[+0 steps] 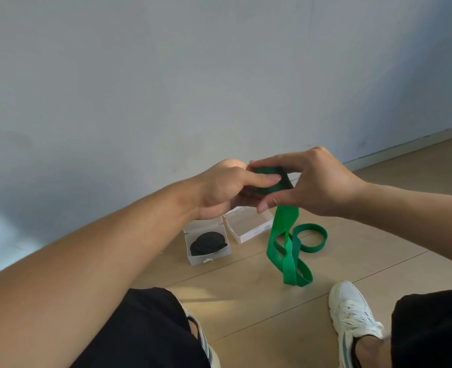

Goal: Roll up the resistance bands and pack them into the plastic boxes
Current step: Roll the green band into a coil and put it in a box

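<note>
We hold the green band [270, 180] above the floor [246, 296], in front of our knees, so that its unrolled length can hang free and feed upward into the coil. The left hand [225, 189] grips the coil from the side, its thumb laid flat across the face, apparently to keep the turns from springing apart. The right hand [315, 181] arches over the top, its fingers curled onto the far edge and its thumb pressing from below; we judge that this hand turns the coil while the left one steadies it. The tail drops from the coil, twists twice, and ends in loose loops resting on the floor, so the roll is only partly made. Below the hands, near the wall [166, 88], two clear plastic boxes stand open on the floor, just beside each other. The left box [207, 258] already holds a rolled black band [209, 243], which suggests half of the packing is done. The right box [246, 228] appears empty and lies close beneath the coil, presumably kept within reach to receive it. White shoes [352, 312] show at the near edge of the view.
</note>
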